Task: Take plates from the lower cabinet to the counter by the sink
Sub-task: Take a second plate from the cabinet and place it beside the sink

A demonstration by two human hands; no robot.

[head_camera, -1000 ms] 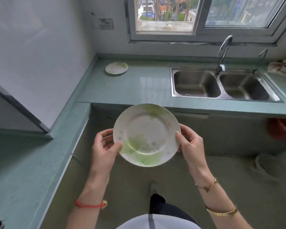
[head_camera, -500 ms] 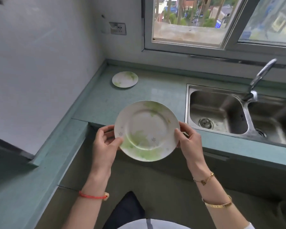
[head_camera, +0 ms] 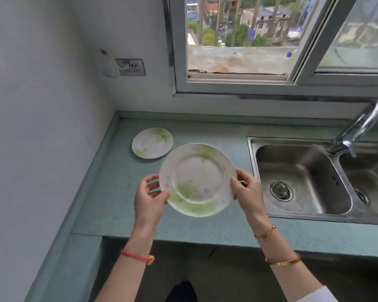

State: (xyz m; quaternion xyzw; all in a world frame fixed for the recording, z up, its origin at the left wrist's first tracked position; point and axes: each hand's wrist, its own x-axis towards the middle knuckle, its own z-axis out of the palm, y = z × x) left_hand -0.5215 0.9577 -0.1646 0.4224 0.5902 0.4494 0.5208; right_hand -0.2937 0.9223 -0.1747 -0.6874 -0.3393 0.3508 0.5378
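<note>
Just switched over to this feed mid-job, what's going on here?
A person is holding a white plate with green leaf print by its rim, left hand on one side and right hand on the other. It is held above the green counter, left of the steel sink, not set down yet. A second, matching plate already lies flat on the counter, back near the corner by the wall. The cabinet the plates come from is not in view.

Your left wrist wears a red cord bracelet; your right carries a gold chain and gold bangle. White sleeve at 5 o'clock.
</note>
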